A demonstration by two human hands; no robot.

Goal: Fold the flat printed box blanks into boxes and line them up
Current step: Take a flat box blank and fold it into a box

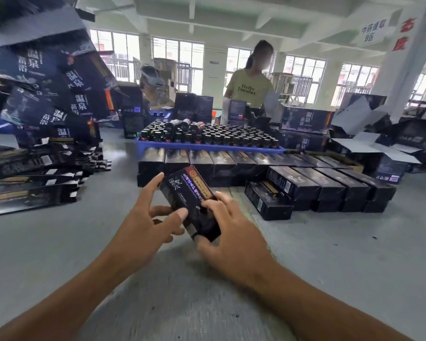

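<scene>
A black printed box point(187, 193) with a red and gold label is held above the grey table, tilted with its far end up. My left hand point(148, 217) holds its left side, thumb on the top face and index finger stretched along the edge. My right hand point(229, 232) grips its near end, fingers curled over the flap. Flat box blanks point(32, 178) lie stacked at the left. Finished boxes point(305, 183) stand in rows ahead and to the right.
A blue tray point(207, 145) full of dark bottles sits behind the rows. Large printed cartons point(47, 77) tower at the left, with more cartons point(305, 121) at the right. A person in a yellow shirt point(250, 87) stands across the table; another is bent over beside them.
</scene>
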